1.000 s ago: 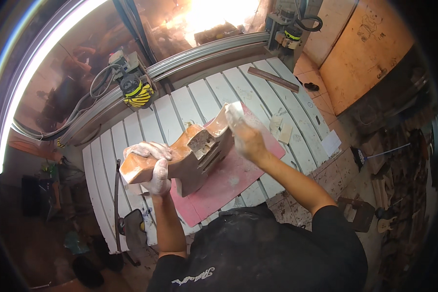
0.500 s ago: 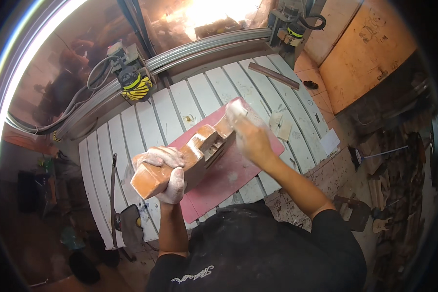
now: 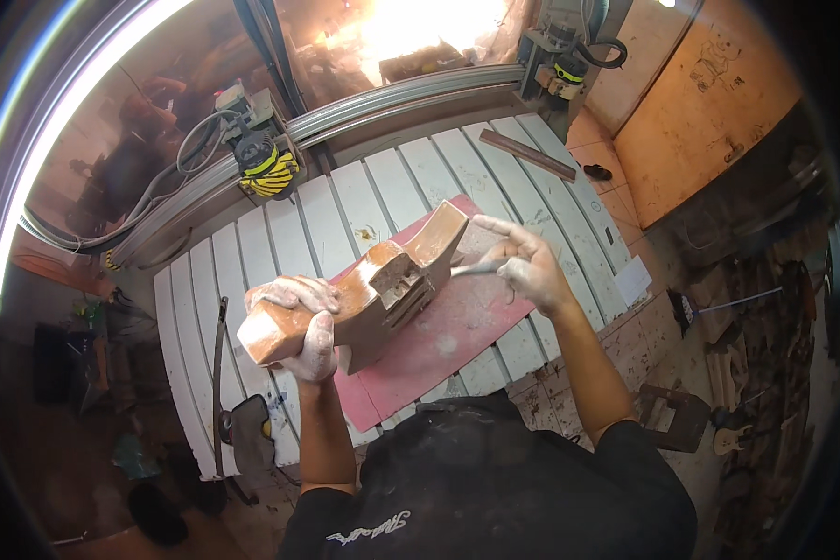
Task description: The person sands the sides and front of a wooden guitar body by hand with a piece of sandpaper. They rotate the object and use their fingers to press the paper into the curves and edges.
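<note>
My left hand (image 3: 299, 322), dusted white, is wrapped round the near left end of an orange-brown wooden guitar body (image 3: 373, 289). The body is held edge up at a slant over a pink mat (image 3: 485, 327), its far end pointing up and right. Its curved edge is glossy in places, and recesses are cut into the side facing right. My right hand (image 3: 532, 266), also dusty, is open beside the far end. Its fingers are spread with nothing seen in them; whether a fingertip touches the wood I cannot tell.
Beneath the mat lies a white slatted machine bed (image 3: 196, 308). Behind it runs a metal rail (image 3: 401, 98) with two tool heads, at left (image 3: 266, 163) and right (image 3: 565, 70). A dark bar (image 3: 527, 154) rests at the back right. A long curved strip (image 3: 219, 373) lies at left.
My right hand has come away from the far end, moving right, and its fingers have spread. My left hand and the guitar body have shifted slightly left.
</note>
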`<state>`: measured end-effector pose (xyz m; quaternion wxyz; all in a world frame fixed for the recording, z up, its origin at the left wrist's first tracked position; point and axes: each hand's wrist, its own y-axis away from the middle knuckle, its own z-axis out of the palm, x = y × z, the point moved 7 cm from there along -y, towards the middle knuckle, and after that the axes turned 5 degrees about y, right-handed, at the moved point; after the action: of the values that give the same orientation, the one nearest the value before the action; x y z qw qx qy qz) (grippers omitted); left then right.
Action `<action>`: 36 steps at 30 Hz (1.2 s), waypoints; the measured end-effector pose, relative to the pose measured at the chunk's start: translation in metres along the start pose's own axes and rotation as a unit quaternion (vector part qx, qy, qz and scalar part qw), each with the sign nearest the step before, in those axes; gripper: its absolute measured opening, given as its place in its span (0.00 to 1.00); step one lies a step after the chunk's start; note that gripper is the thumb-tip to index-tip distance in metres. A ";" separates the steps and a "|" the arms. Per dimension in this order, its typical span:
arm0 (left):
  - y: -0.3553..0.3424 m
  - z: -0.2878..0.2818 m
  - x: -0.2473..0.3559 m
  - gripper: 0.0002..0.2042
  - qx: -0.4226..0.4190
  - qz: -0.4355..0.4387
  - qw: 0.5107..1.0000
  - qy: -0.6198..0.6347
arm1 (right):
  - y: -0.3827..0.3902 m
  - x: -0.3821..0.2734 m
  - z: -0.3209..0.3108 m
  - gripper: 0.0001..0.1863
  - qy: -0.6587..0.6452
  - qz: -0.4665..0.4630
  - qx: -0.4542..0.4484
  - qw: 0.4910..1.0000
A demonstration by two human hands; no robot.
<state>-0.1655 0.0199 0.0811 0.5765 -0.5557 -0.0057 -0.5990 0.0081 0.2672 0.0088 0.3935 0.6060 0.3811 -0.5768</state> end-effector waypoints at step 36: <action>0.024 0.013 0.013 0.19 -0.037 0.045 0.997 -0.039 | 0.003 -0.017 0.054 0.43 0.120 0.118 -0.256 0.952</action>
<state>-0.1370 0.0112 0.0795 0.5813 -0.5997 0.0193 -0.5497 -0.0116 0.2169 0.0249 0.5519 0.5902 0.4864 -0.3324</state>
